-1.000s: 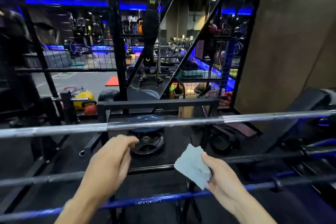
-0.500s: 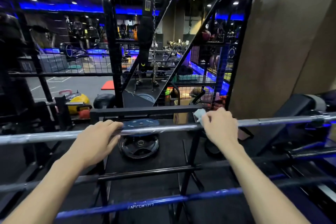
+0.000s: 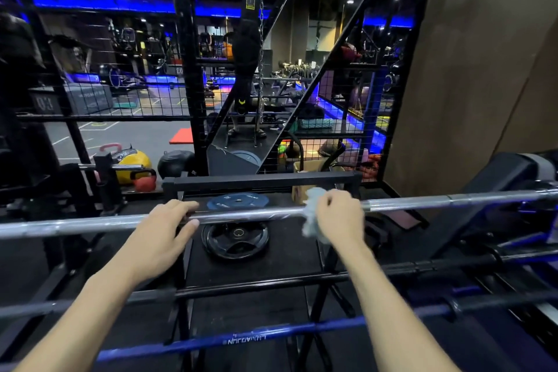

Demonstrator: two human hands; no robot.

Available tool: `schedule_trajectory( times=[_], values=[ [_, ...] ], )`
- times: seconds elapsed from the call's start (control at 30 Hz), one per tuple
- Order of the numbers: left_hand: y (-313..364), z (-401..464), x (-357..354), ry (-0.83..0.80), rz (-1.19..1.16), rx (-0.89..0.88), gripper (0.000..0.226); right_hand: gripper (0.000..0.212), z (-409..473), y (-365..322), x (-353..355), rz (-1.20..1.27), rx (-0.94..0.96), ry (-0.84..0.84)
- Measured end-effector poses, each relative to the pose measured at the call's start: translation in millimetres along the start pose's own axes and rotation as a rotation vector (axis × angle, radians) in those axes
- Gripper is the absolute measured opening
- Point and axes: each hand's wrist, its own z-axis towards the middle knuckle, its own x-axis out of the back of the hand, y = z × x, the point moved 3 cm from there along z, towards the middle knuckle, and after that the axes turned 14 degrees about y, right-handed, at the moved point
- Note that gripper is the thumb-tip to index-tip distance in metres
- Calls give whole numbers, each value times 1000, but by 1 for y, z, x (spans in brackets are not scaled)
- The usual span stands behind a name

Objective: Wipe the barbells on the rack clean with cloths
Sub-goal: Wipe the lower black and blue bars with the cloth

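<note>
Now silver barbell (image 3: 256, 216) lies left-right; left hand (image 3: 163, 231) grips it, right hand (image 3: 339, 214) clamps cloth (image 3: 311, 220) round it.

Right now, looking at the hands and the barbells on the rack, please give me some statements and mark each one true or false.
1. The right hand holds a cloth against the silver barbell. True.
2. The left hand also holds a cloth. False: it grips the bar bare.
3. The blue barbell lies nearest the person. True.
4. Both hands are on the blue barbell. False: both are on the silver one.
</note>
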Motion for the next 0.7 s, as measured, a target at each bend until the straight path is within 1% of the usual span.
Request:
schedule_trajectory(
  times=[0.03,0.1,0.17,0.3,0.4,0.47,0.53,0.6,0.63,0.7],
  values=[
    [-1,0,-1,-9,16,-1,41,34,-10,-17,-6,71,25,-36],
    [-1,-2,-1,-14,23,7,42,34,-30,-49,-18,89,145,-132],
    [-4,-3,0,-6,5,24,42,28,-31,-52,-25,43,229,-130],
    [-3,-3,0,32,-20,54,42,20,12,11,-10,-159,186,20],
    [0,-2,-2,37,-25,58,41,23,25,35,-10,-232,204,155],
    [2,-1,-3,38,-28,66,40,29,5,22,-24,-150,307,195],
    [5,-2,-4,33,-21,70,40,27,-26,-4,-38,40,403,109],
    [5,-3,-3,28,-10,58,40,24,-43,-22,-42,185,546,27],
    [5,-3,-2,22,-9,56,40,27,-42,-25,-39,197,582,4],
    [3,-4,-1,22,-14,59,39,32,-27,-8,-33,43,578,32]
  ],
)
